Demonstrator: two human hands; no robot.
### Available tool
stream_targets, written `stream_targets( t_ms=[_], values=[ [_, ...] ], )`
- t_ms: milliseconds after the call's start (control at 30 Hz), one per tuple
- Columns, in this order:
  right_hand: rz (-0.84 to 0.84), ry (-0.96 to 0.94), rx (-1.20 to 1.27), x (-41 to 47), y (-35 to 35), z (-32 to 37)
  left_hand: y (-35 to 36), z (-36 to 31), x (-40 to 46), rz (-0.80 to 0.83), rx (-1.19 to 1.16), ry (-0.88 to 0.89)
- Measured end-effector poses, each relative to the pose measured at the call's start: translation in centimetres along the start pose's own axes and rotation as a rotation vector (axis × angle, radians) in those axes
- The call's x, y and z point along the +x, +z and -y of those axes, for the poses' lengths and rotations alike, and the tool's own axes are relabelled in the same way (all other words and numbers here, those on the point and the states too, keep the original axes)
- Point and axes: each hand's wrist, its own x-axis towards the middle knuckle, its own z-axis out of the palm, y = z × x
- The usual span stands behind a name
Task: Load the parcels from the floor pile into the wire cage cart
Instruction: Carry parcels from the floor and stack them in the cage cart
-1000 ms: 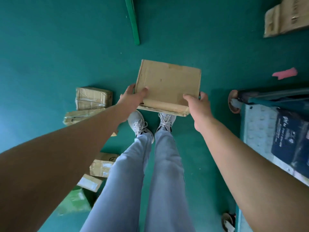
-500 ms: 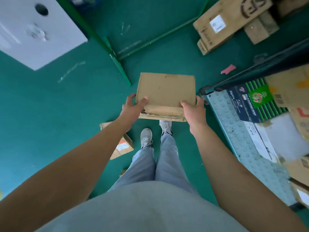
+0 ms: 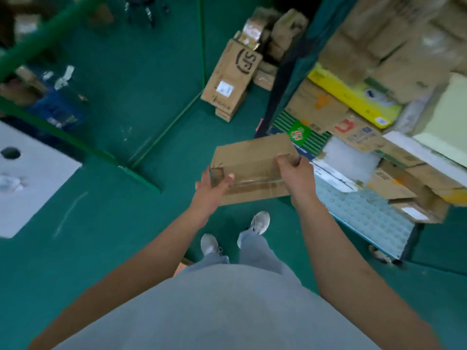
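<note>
"SF" logo — printed on the leaning carton (image 3: 233,79).

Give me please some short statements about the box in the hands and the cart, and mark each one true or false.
1. Both hands hold the brown cardboard box. True: the left hand and the right hand each have a grip on one end.
2. The box rests on the floor. False: it is carried in the air, above the green floor.
3. The cart stands at the person's right side. True.
4. The cart holds no parcels. False: many boxes are stacked in it, among them a yellow box.
</note>
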Motion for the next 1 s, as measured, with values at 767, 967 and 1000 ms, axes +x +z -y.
stream_targets(
  t_ms=[767,967,1000],
  values=[
    [-0.361,-0.059,0.352,6.9,-35.0,-8.4,33.9,-21.6,-3.7,0.121,0.275,0.554],
    [-0.421,-0.074,0.337,10.7,-43.2,-11.7,44.1,-24.5,-5.2,0.132,0.289,0.626],
    [-0.422,-0.076,0.34,11.2,-44.4,-12.0,45.5,-24.9,-5.2,0.136,0.288,0.629]
  ],
)
